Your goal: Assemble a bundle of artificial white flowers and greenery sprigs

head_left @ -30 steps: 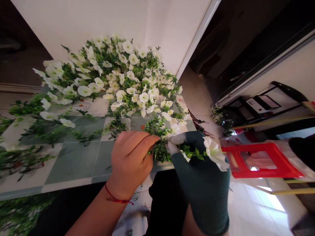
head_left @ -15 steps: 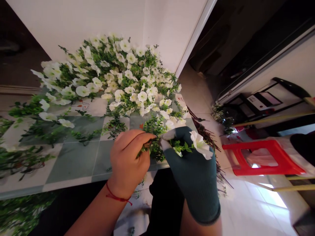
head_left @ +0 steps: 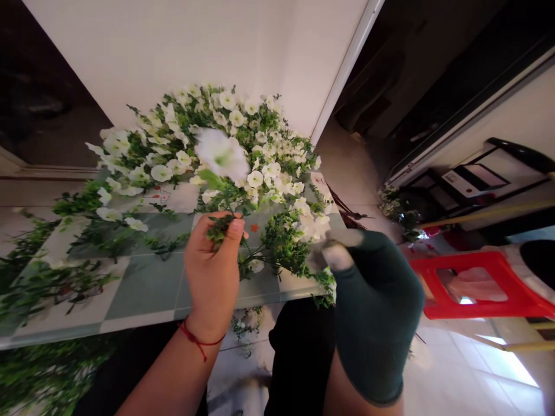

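My left hand, bare with a red string bracelet, pinches a green leafy stem above the table's front edge. A blurred white flower stands up just above that hand. My right hand wears a dark green glove with pale fingertips. Its blurred fingers are near a leafy green sprig, and what they hold, if anything, is unclear. Behind both hands a large heap of white flowers with green leaves covers the back of the checked table.
Loose green sprigs lie on the table's left side. A red plastic stool stands on the right, near a black rack. More greenery is below the table at the lower left. A white wall rises behind the flowers.
My hands have moved apart, the gloved one to the right. The white flower that was by my right hand now appears above my left hand. The view has shifted slightly.
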